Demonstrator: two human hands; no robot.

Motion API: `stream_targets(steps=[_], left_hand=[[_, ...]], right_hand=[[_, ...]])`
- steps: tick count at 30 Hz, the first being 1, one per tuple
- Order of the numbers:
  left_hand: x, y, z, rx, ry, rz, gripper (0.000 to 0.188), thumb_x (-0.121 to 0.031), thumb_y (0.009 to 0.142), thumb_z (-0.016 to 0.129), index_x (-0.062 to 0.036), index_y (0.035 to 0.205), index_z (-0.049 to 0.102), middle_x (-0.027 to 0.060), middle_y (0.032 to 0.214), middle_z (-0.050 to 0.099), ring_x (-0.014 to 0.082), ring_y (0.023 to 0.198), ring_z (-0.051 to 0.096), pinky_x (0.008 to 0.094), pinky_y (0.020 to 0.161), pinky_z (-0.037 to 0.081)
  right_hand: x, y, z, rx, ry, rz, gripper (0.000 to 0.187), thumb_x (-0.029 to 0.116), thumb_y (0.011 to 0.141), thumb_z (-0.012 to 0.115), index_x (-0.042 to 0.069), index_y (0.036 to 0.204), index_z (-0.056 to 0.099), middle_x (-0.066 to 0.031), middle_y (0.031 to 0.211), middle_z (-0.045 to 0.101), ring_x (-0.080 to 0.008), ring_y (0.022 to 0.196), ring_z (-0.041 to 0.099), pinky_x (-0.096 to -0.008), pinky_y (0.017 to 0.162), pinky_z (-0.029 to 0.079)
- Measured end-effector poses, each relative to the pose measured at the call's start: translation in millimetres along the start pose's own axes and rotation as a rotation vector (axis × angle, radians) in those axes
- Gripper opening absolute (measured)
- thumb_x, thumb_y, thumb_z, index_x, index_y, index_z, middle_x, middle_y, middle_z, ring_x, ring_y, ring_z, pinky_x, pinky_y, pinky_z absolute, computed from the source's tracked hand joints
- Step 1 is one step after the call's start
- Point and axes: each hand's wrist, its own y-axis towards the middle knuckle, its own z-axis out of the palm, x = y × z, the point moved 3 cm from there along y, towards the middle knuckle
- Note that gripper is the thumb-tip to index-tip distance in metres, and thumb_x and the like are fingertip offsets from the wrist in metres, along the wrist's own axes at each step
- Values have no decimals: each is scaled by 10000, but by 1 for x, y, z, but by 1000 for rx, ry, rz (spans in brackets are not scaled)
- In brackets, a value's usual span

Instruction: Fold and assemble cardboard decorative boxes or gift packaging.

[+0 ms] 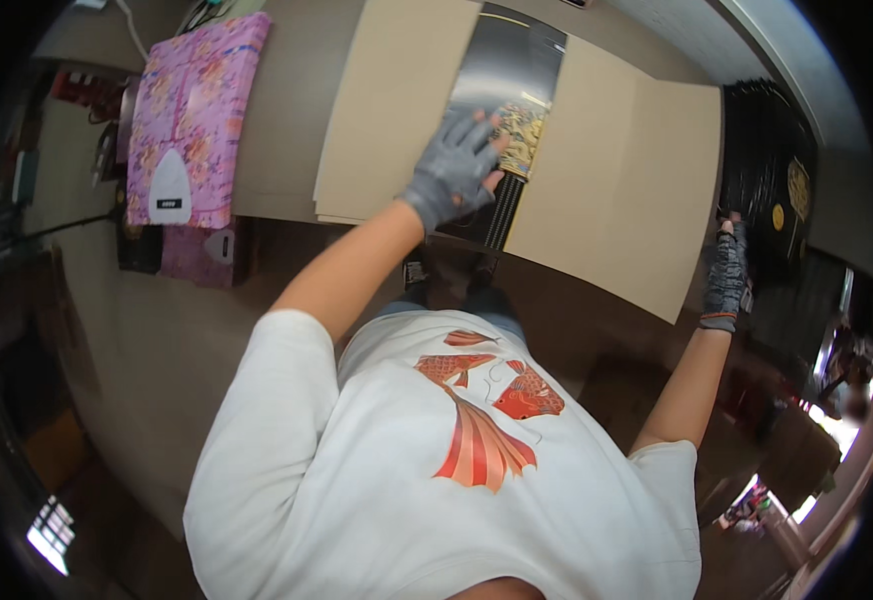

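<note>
My left hand (454, 170), in a grey glove with bare fingertips, lies with fingers spread over a glossy black printed panel (507, 70). A gold pattern fills part of the panel beside my fingertips. Pale beige boards (607, 165) flank the panel on both sides. Out to the right, my right hand (726, 275), gloved the same way, is at the near left edge of a stack of black sheets (767, 150) with gold and yellow marks. Its thumb tip shows against the stack; the other fingers are mostly hidden, so I cannot tell its grip.
A pink flowered stack (197, 110) with a white rounded patch sits at the left of the table (282, 130), and another pink flowered piece (197, 255) is below it. A pale wall ledge (787, 50) runs behind the black stack. Cartons (797, 455) stand at the lower right.
</note>
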Motion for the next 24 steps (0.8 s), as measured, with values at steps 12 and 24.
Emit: stream_targets(steps=[12, 24], left_hand=[[33, 33, 64, 242, 267, -17, 560, -422, 957, 473, -171, 1455, 423, 76, 1543, 357, 287, 1441, 287, 578, 1160, 96], [9, 47, 44, 484, 255, -109, 1092, -851, 631, 556, -298, 1527, 269, 78, 1596, 239, 325, 1484, 139, 704, 1098, -17]], right_hand=[[64, -42, 236, 508, -1006, -290, 818, 721, 802, 551, 332, 1493, 351, -130, 1616, 128, -437, 1474, 1, -724, 1079, 15], [36, -41, 247, 594, -1047, -262, 872, 749, 814, 494, 274, 1520, 301, -143, 1613, 136, -433, 1474, 41, -694, 1097, 50]])
